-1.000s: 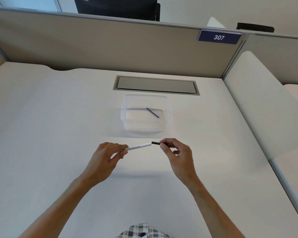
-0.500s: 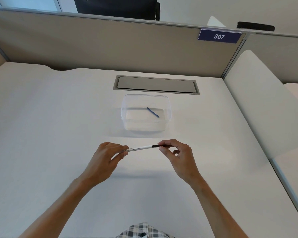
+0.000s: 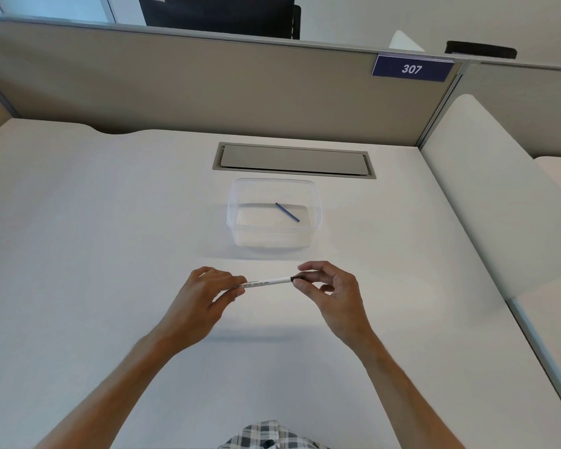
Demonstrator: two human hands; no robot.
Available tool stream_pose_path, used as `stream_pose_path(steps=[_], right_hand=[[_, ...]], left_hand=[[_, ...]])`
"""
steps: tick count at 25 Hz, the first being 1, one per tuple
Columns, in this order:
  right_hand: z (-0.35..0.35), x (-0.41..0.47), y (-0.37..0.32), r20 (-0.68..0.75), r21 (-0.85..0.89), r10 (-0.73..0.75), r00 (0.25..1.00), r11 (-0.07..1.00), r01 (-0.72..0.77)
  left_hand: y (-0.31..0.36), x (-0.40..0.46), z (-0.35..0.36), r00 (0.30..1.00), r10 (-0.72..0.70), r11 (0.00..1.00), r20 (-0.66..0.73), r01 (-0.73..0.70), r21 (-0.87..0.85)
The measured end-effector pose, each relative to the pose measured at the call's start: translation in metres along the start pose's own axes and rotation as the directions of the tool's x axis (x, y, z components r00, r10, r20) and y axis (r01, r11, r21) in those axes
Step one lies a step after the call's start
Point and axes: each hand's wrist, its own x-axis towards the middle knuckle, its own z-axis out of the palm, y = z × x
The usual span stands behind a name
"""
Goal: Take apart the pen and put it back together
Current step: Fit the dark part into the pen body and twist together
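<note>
white pen with black end, level above desk.

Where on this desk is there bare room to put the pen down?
Bare desk left of the tub, right of it up to the side panel, and near the body. Crowded only mid-desk: tub, hatch, hands holding the pen.

Head-worn view, forward-down over white desk

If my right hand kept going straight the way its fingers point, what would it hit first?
Probably the left hand: the right hand points leftward along the pen both hold.
</note>
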Motion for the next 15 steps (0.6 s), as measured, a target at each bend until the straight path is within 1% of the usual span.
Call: stream_pose_path(steps=[6, 15], right_hand=[[0.0013, -0.0008, -0.0020, -0.015, 0.006, 0.017, 1.000, 1.000, -0.016], [0.0013, -0.0015, -0.0026, 0.065, -0.059, 0.019, 0.998, 0.998, -0.015]], left_hand=[[0.0012, 0.0000, -0.0001, 1.000, 0.007, 1.000, -0.013, -0.007, -0.002], [0.0037, -0.0003, -0.0037, 1.000, -0.002, 1.000, -0.026, 0.002, -0.009]])
